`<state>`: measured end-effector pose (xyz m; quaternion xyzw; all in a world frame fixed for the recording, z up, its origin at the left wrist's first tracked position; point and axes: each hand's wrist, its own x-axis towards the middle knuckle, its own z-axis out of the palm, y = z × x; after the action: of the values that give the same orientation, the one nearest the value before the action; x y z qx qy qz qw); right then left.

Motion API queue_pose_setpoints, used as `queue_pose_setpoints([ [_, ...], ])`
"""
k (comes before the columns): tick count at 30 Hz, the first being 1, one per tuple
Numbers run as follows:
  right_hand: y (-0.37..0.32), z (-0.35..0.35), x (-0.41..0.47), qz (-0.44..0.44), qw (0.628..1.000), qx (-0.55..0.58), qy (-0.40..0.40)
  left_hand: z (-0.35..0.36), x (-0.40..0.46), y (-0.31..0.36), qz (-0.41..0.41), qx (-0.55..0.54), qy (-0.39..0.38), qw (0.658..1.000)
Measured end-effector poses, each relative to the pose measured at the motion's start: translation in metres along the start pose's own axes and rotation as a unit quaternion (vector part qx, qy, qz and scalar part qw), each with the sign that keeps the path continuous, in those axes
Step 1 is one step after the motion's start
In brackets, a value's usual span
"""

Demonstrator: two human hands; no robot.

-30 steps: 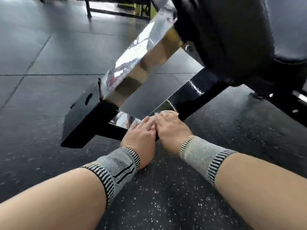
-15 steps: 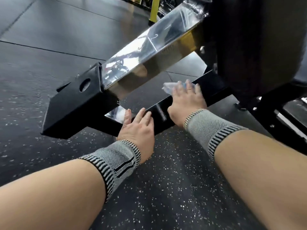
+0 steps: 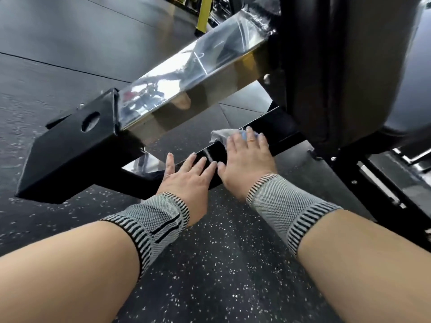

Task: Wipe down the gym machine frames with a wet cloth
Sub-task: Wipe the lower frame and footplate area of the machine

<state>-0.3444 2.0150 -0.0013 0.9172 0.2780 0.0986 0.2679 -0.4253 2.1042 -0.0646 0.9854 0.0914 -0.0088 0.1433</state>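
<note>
**Pressing a damp cloth along a low black frame bar**

Pressing flat with straight fingers, the right hand (image 3: 246,157) holds a crumpled pale grey-white cloth with a patch of blue (image 3: 221,134) against the top of a glossy black square-section steel bar (image 3: 275,136). The cloth bunches out from under the fingertips on the far left side of the hand. A thin ring shows on one finger.

Just left of it, the left hand (image 3: 186,180) lies spread and relaxed on the same bar, fingers fanned wide and gripping nothing; its fingertips almost meet the right thumb. Both wrists wear grey knitted wrist supports with black striped edges (image 3: 275,206), and bare forearms reach in from the near edge.

The black bar runs low over the floor, from near left to far right. Above and beyond it, a mirror-bright chrome square beam (image 3: 186,87) slants the same way, and a finger is reflected in its near face. The beam's left end joins a flat black steel foot plate with a round hole (image 3: 77,148). At far right a large black padded cushion (image 3: 349,66) rises over both bars. Underneath lies black rubber flooring flecked with white (image 3: 221,264). A yellow metal post (image 3: 203,12) stands in the far background.
</note>
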Motion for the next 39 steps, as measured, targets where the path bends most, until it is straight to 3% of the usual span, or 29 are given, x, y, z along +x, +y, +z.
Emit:
queue_pose_setpoints([
  [5,0.032,-0.016,0.012,0.131,0.99,0.032,0.032,0.007,0.003,0.01,-0.003,-0.012,-0.004,1.0],
  [14,0.026,-0.017,0.017,0.128,0.99,0.048,0.032,0.008,0.001,0.008,-0.013,0.006,-0.006,1.0],
  [16,0.017,-0.007,0.002,0.063,0.996,0.051,0.026,0.01,-0.003,-0.001,-0.019,0.031,-0.013,0.999],
  [19,0.006,0.006,-0.021,-0.109,0.994,0.01,-0.01,0.011,-0.012,-0.012,-0.035,0.064,-0.025,0.997],
  [20,0.007,0.005,-0.018,-0.122,0.993,-0.004,-0.01,0.01,-0.016,-0.015,-0.036,0.077,-0.03,0.996],
  [23,0.008,-0.003,0.001,-0.019,1.0,0.015,0.02,0.008,-0.03,-0.022,-0.01,0.118,-0.028,0.993],
  [24,0.001,-0.003,0.003,-0.024,0.999,0.015,0.023,0.007,-0.037,-0.024,0.003,0.129,-0.025,0.991],
  [28,-0.033,0.01,-0.009,-0.231,0.973,-0.023,-0.004,0.001,-0.07,-0.037,0.054,0.156,-0.027,0.986],
  [30,-0.034,0.012,-0.014,-0.24,0.97,-0.019,0.036,-0.004,-0.084,-0.044,0.078,0.166,-0.035,0.982],
  [31,-0.035,0.011,-0.016,-0.207,0.977,0.018,0.057,-0.007,-0.091,-0.049,0.084,0.172,-0.041,0.981],
  [33,-0.044,0.004,-0.022,-0.107,0.963,0.221,0.114,-0.011,-0.102,-0.057,0.08,0.183,-0.058,0.978],
  [36,-0.085,-0.024,-0.033,-0.054,0.821,0.548,0.147,-0.014,-0.115,-0.066,0.059,0.193,-0.068,0.977],
  [37,-0.098,-0.032,-0.035,-0.075,0.797,0.588,0.118,-0.016,-0.118,-0.068,0.053,0.193,-0.057,0.978],
  [39,-0.117,-0.039,-0.032,-0.097,0.798,0.592,0.049,-0.018,-0.125,-0.074,0.049,0.208,-0.038,0.976],
])
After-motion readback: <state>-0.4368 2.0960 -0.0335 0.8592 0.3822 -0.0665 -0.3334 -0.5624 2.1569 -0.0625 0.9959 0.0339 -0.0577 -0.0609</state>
